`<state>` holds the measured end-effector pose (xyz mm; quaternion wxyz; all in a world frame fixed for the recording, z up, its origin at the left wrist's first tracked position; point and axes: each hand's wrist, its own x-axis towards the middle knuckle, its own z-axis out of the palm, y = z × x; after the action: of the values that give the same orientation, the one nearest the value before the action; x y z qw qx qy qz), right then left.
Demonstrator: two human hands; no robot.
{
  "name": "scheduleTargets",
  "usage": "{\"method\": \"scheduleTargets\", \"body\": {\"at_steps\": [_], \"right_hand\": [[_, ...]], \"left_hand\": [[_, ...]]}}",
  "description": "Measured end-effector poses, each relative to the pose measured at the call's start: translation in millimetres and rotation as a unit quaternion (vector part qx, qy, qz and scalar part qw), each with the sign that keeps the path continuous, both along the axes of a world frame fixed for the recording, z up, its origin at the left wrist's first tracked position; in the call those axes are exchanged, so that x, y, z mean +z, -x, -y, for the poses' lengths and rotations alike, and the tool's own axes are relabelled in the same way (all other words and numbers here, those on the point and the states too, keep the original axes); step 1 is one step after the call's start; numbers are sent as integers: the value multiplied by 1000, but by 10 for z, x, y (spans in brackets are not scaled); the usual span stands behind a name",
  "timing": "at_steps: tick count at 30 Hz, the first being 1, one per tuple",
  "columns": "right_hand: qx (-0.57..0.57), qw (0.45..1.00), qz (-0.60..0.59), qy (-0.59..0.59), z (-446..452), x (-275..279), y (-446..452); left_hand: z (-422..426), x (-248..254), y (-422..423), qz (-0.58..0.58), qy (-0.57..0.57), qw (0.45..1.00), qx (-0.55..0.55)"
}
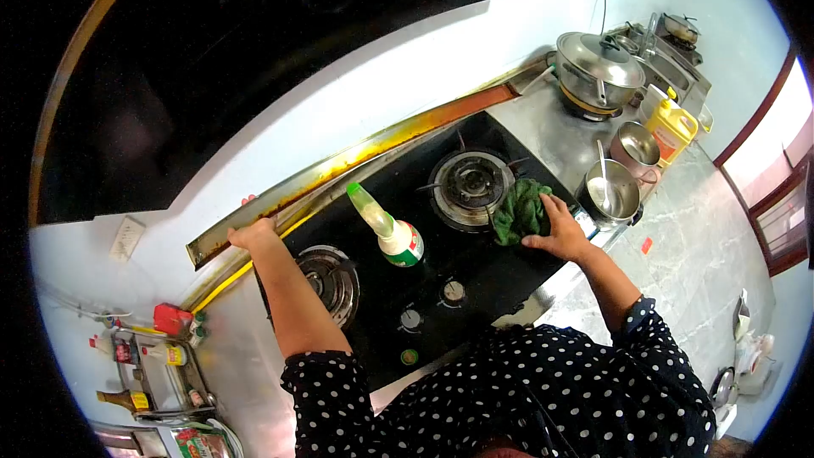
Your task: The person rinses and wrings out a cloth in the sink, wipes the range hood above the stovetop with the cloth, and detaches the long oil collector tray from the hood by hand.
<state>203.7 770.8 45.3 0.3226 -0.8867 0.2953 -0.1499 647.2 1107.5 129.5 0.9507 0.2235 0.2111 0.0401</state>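
My left hand (254,234) grips the lower left end of a long, stained metal strip (356,159) that stands along the wall behind the stove. My right hand (560,233) holds a crumpled green cloth (521,213) on the black gas stove (381,297), at the edge of the right burner (471,187). Between my hands a white bottle with a green tip (399,242) stands on the stove top. The left burner (326,285) is partly hidden by my left forearm.
A lidded steel pot (599,70), a pan with a spoon (612,192), a smaller pot (634,146) and a yellow bottle (671,129) stand on the right counter. A rack (161,373) with bottles is at the lower left. A dark range hood (254,51) hangs above.
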Motion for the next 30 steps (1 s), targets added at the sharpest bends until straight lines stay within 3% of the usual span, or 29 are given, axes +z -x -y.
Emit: {"method": "scheduleTargets", "body": {"at_steps": [2,4,9,10,12,13,15,16,18,19,21,27,29,30], "right_hand": [[8,997,-35,66,-68,77,-19],[-38,972,-100,211,-84,219,-28],[-38,966,6,254,50,528,-118],[-15,989,77,129,137,561,-175],[-1,968,230,-95,317,458,-401],[4,968,233,-95,344,548,-505],[26,928,284,-240,341,775,-712],[27,927,287,-239,337,844,-817],[1,862,292,-414,329,966,-1024],[2,862,293,-414,365,965,-1143],[0,801,273,-533,444,870,-1409],[-1,723,335,-605,459,858,-1750],[-28,647,408,-643,455,872,-1787],[-29,647,408,-643,483,884,-1781]], "left_hand": [[-33,12,12,9,7,1000,-4],[-93,55,25,15,10,1000,-10],[-102,408,208,25,12,1000,-8],[-84,519,300,17,21,1000,-9],[-146,532,243,35,29,999,-20],[-193,536,225,49,37,998,-31],[-204,607,279,48,43,998,-26],[-196,655,309,45,49,997,-23],[-139,785,435,45,46,998,-21],[-129,828,489,43,43,998,-18],[-143,862,497,51,41,998,-13],[-165,964,528,69,27,997,-26],[-165,982,545,75,29,996,-30],[-171,988,555,79,18,996,-38]]}}
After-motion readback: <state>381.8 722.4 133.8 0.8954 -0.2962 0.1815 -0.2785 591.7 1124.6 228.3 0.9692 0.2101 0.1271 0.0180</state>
